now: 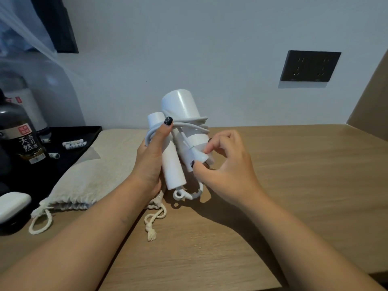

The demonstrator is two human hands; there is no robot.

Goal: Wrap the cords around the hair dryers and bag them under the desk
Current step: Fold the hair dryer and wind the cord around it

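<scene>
A white hair dryer [180, 114] is held up above the wooden bench [294, 175], its barrel pointing up and away and its folded handle [172, 164] slanting down toward the person. The left hand [150, 162] wraps around the handle, with its thumb pressing loops of the white cord [189, 124] against the body; that grip is closed on the dryer. Several turns of cord cross the dryer just below the barrel. The right hand [226, 166] pinches the white plug [199, 157] at the cord's end between thumb and forefinger, close against the dryer's side. A short curl of cord and a small hanging loop dangle beneath the handle's end. Under the left wrist, a beige drawstring bag [88, 171] lies flat on the bench, its rope ends trailing toward the person. To the left, a black tray [84, 135] carries a dark bottle [21, 135] and a few small batteries. A dark wall socket [310, 66] sits on the white wall at right.
</scene>
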